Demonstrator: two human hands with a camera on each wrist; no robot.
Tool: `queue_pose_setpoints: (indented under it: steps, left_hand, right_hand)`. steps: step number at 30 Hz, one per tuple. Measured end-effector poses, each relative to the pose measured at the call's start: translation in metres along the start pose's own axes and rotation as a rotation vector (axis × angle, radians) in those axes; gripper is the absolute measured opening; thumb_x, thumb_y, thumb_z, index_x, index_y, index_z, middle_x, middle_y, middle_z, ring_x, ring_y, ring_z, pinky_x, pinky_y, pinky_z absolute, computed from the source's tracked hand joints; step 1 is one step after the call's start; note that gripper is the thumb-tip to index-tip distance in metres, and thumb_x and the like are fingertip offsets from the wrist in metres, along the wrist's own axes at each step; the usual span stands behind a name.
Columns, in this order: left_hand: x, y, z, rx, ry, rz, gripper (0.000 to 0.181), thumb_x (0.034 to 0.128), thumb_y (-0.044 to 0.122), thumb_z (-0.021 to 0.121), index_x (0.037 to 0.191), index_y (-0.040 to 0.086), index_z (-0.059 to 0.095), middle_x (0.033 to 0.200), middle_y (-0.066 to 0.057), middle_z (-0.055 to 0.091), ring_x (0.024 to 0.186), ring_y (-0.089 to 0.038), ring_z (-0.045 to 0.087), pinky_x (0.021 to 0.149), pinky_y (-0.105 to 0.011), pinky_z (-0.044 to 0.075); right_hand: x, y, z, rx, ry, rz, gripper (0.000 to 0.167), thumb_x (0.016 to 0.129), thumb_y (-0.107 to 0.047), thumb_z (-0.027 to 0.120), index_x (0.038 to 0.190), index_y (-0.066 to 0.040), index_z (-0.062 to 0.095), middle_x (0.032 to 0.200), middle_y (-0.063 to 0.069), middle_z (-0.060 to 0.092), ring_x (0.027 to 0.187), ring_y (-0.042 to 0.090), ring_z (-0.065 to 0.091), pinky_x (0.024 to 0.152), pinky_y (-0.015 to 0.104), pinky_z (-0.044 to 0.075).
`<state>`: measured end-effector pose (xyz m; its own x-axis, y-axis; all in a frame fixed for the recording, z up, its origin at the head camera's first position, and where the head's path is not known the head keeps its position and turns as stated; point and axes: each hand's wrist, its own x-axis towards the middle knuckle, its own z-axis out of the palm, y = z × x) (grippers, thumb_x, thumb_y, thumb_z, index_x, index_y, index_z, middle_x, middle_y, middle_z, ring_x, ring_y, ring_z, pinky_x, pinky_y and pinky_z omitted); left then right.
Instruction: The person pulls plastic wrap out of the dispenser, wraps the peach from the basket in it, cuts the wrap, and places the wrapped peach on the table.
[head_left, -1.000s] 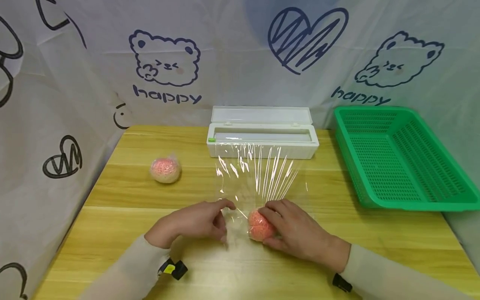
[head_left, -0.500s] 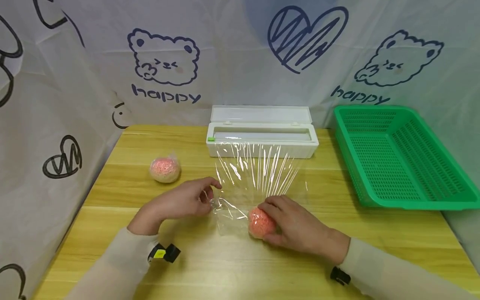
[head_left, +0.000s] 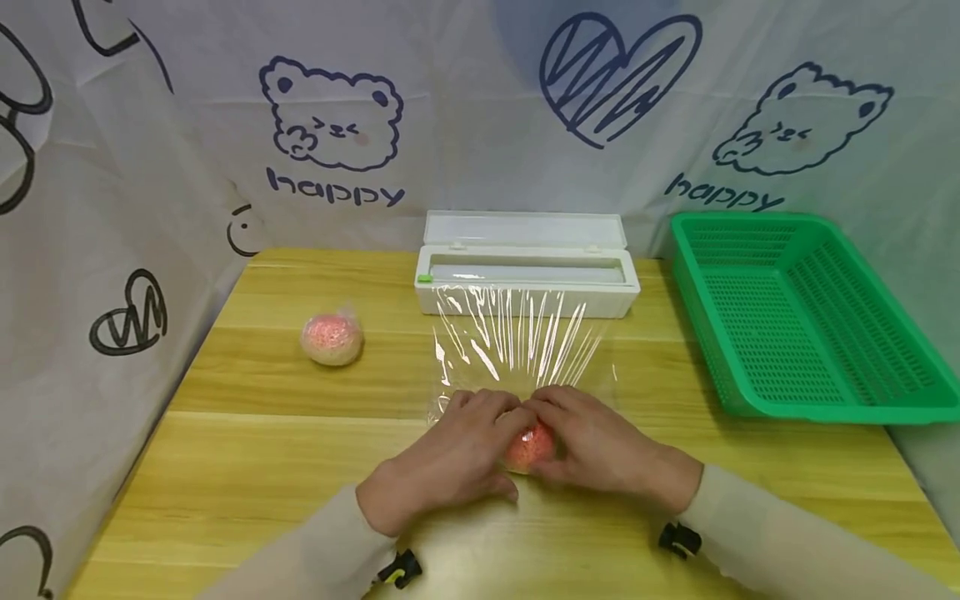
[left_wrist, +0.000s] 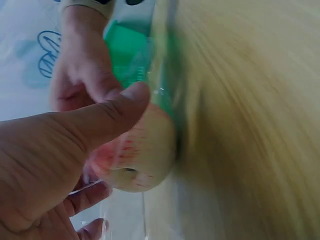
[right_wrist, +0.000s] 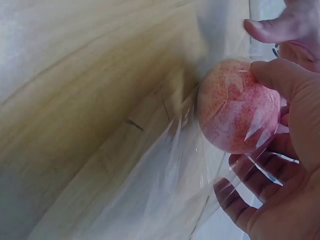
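A red-and-yellow apple [head_left: 529,447] sits on the table under clear plastic wrap [head_left: 480,358], which runs out of a white wrap dispenser [head_left: 528,300]. My right hand [head_left: 611,446] holds the apple from the right, its thumb on the film-covered skin [right_wrist: 240,107] in the right wrist view. From the left, my left hand [head_left: 457,450] reaches over the apple's upper side, its fingers meeting the right fingertips. The left thumb [left_wrist: 117,117] stands out apart from its fingers. In the left wrist view the apple's hollow end [left_wrist: 131,170] shows. The left fingertips are partly hidden.
A second apple, wrapped in film [head_left: 332,339], stands at the left of the wooden table [head_left: 300,533]. At the right is a green plastic basket [head_left: 810,408]. The dispenser's lid [head_left: 525,229] is raised, and a printed cloth [head_left: 472,108] hangs behind.
My left hand first drew back left with the film's edge, then came right, over the apple. My right hand has stayed on the apple, which has shifted slightly right.
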<state>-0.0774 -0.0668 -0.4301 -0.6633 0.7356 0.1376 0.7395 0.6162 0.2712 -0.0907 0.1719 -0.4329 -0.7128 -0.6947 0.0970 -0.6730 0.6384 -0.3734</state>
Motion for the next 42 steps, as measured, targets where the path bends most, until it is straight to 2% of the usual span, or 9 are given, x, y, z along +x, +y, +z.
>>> queue_pose_setpoints:
  steps: [3,11,16,22,25,30,33,36,42]
  left_hand:
    - [0.003,-0.001,0.007,0.01,0.014,-0.008,0.093,0.0728,0.055,0.093,0.149,0.023,0.05,0.135,0.0,0.058,0.128,-0.02,0.055,0.107,-0.044,0.043]
    - [0.01,-0.006,0.01,-0.018,0.045,-0.029,0.069,0.0814,0.044,0.091,0.139,0.021,0.061,0.134,-0.001,0.064,0.125,-0.02,0.06,0.106,-0.042,0.047]
    - [0.016,-0.013,0.003,-0.112,-0.018,-0.065,0.064,0.086,0.043,0.087,0.14,0.019,0.064,0.136,0.0,0.065,0.126,-0.019,0.061,0.111,-0.042,0.047]
    - [0.021,-0.022,-0.004,-0.217,-0.084,-0.124,0.06,0.0909,0.04,0.084,0.141,0.016,0.062,0.138,-0.001,0.065,0.127,-0.019,0.062,0.112,-0.042,0.048]
    - [0.026,-0.026,-0.007,-0.258,-0.102,-0.134,0.057,0.0912,0.033,0.084,0.14,0.014,0.063,0.136,-0.001,0.067,0.123,-0.018,0.064,0.107,-0.038,0.052]
    - [0.034,-0.031,-0.012,-0.319,-0.167,-0.163,0.059,0.0924,0.028,0.083,0.145,0.013,0.061,0.136,-0.002,0.068,0.12,-0.017,0.065,0.105,-0.035,0.053]
    - [0.04,-0.036,-0.015,-0.362,-0.201,-0.18,0.061,0.0928,0.028,0.083,0.146,0.012,0.06,0.138,-0.002,0.068,0.122,-0.017,0.064,0.106,-0.037,0.052]
    - [0.044,-0.04,-0.016,-0.4,-0.226,-0.19,0.061,0.0928,0.03,0.083,0.147,0.012,0.061,0.137,-0.002,0.069,0.12,-0.016,0.064,0.106,-0.037,0.052]
    - [0.046,-0.048,-0.017,-0.475,-0.257,-0.248,0.065,0.0939,0.036,0.081,0.151,0.016,0.057,0.14,0.0,0.069,0.124,-0.014,0.064,0.108,-0.037,0.05]
  right_hand:
    - [0.002,0.002,-0.001,0.028,-0.017,0.022,0.064,0.083,-0.04,0.089,0.134,-0.007,0.067,0.134,0.004,0.063,0.127,0.025,0.061,0.111,0.047,0.051]
    - [0.005,0.008,-0.005,0.13,-0.073,0.108,0.078,0.086,-0.04,0.087,0.148,-0.005,0.053,0.134,0.007,0.066,0.126,0.026,0.063,0.109,0.049,0.052]
    - [0.007,0.015,-0.005,0.174,-0.081,0.142,0.068,0.09,-0.043,0.083,0.142,-0.01,0.055,0.127,0.003,0.069,0.116,0.02,0.066,0.1,0.045,0.056]
    - [0.005,0.019,-0.009,0.143,-0.054,0.145,0.077,0.093,-0.054,0.076,0.151,-0.01,0.049,0.138,0.009,0.066,0.127,0.028,0.063,0.109,0.054,0.05]
    - [0.003,0.019,-0.011,0.078,0.035,0.1,0.074,0.093,-0.049,0.078,0.15,-0.01,0.051,0.144,0.013,0.061,0.135,0.033,0.057,0.114,0.058,0.045]
    - [0.001,0.016,-0.004,-0.059,0.195,-0.096,0.061,0.086,-0.041,0.084,0.133,-0.008,0.062,0.133,0.01,0.064,0.127,0.03,0.059,0.109,0.052,0.049]
    - [0.001,0.015,0.003,-0.126,0.207,-0.136,0.067,0.083,-0.048,0.087,0.132,-0.008,0.062,0.132,0.009,0.063,0.123,0.028,0.059,0.106,0.049,0.05]
    - [0.001,0.015,0.007,-0.159,0.19,-0.119,0.077,0.081,-0.051,0.088,0.137,-0.007,0.059,0.135,0.012,0.061,0.125,0.029,0.058,0.107,0.049,0.05]
    - [0.007,0.017,0.006,-0.146,0.163,-0.084,0.07,0.086,-0.044,0.086,0.14,-0.008,0.06,0.135,0.01,0.064,0.126,0.029,0.059,0.11,0.05,0.048]
